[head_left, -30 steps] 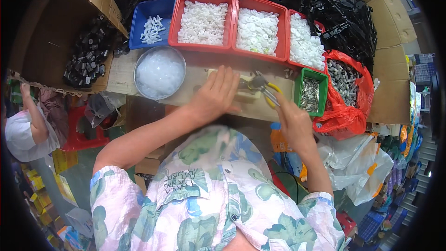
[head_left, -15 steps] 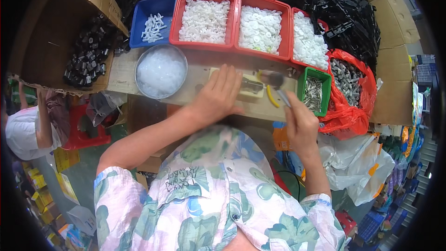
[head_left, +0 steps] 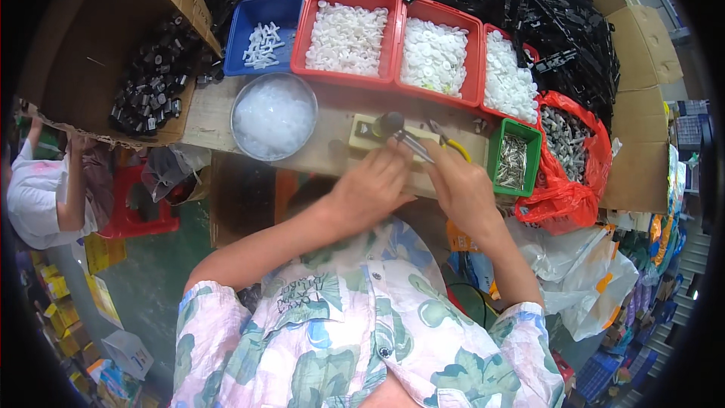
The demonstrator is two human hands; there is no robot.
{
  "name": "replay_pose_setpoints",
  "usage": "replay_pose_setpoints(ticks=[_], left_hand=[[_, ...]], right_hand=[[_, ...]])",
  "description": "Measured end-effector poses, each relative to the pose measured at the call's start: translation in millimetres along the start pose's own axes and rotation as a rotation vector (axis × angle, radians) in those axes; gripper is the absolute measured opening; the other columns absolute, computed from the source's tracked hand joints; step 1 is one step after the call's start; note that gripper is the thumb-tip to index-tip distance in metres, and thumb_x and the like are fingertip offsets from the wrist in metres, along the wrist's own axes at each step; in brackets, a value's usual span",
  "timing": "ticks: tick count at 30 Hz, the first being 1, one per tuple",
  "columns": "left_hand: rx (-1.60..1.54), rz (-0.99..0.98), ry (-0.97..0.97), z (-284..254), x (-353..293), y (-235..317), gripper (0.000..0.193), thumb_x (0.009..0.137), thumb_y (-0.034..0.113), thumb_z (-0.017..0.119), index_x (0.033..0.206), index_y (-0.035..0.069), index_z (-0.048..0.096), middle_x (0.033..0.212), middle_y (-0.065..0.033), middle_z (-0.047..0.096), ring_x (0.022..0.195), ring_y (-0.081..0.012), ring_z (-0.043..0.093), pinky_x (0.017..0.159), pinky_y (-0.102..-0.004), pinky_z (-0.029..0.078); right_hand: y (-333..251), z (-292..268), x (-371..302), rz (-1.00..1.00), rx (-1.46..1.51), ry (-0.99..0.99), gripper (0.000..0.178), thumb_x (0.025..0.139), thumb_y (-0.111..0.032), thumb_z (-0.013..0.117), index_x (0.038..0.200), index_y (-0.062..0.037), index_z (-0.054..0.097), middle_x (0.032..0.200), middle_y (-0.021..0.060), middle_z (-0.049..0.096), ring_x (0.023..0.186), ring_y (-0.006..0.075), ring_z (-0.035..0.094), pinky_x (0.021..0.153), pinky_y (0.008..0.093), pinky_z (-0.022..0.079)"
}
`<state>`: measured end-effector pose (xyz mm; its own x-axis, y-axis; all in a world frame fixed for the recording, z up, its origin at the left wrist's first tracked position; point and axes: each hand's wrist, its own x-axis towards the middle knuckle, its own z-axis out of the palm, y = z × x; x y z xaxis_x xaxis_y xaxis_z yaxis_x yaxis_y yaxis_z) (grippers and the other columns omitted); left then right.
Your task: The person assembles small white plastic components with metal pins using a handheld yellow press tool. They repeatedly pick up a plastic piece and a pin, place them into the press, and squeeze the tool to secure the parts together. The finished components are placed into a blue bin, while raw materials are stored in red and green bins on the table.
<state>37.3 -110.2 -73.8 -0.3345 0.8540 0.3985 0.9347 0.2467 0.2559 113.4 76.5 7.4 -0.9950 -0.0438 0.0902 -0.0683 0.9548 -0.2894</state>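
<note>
My right hand is closed around the grey handle of a hammer. The hammer's dark round head is over a cream-coloured block on the workbench. Against the near side of that block, my left hand has its fingers drawn together beside the hammer handle. Whatever they pinch, if anything, is hidden. Yellow-handled pliers lie just beyond my right hand.
A round tub of clear pieces stands left of the block. Behind are a blue bin and red bins of white parts. A green bin of metal pins and a red bag sit right. Cardboard boxes flank the bench.
The hammer has swung left from beside the pliers to over the block. My left hand has slid back toward me from lying flat on the block, and its fingers have bunched.
</note>
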Motion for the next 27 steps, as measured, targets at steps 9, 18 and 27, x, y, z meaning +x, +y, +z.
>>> replay_pose_setpoints(ticks=[9,18,27], left_hand=[[-0.002,0.0,0.032,-3,-3,0,0.07,0.078,0.035,0.076,0.126,-0.013,0.057,0.134,-0.0263,0.055,0.13,-0.0403,0.051,0.111,-0.0432,0.042],[-0.073,-0.012,0.035,-12,-5,-5,0.061,0.078,0.022,0.078,0.126,-0.011,0.057,0.139,-0.0252,0.054,0.132,-0.0395,0.05,0.109,-0.0447,0.044],[-0.041,-0.09,0.094,-9,25,-26,0.046,0.082,0.001,0.068,0.126,-0.007,0.058,0.126,-0.0228,0.061,0.123,-0.0386,0.056,0.104,-0.0474,0.045]], right_hand=[[5,3,2,-0.071,0.061,0.09,0.037,0.091,-0.012,0.068,0.127,-0.0054,0.062,0.076,0.0119,0.061,0.065,0.0312,0.062,0.058,0.0398,0.048],[24,3,-5,-0.007,0.148,0.101,0.033,0.091,-0.008,0.067,0.124,-0.0055,0.063,0.09,0.0201,0.069,0.071,0.0373,0.067,0.063,0.0466,0.053],[143,-34,14,0.257,-0.17,0.534,0.024,0.091,-0.01,0.068,0.114,-0.0033,0.068,0.088,0.0176,0.067,0.077,0.0376,0.065,0.067,0.045,0.05]])
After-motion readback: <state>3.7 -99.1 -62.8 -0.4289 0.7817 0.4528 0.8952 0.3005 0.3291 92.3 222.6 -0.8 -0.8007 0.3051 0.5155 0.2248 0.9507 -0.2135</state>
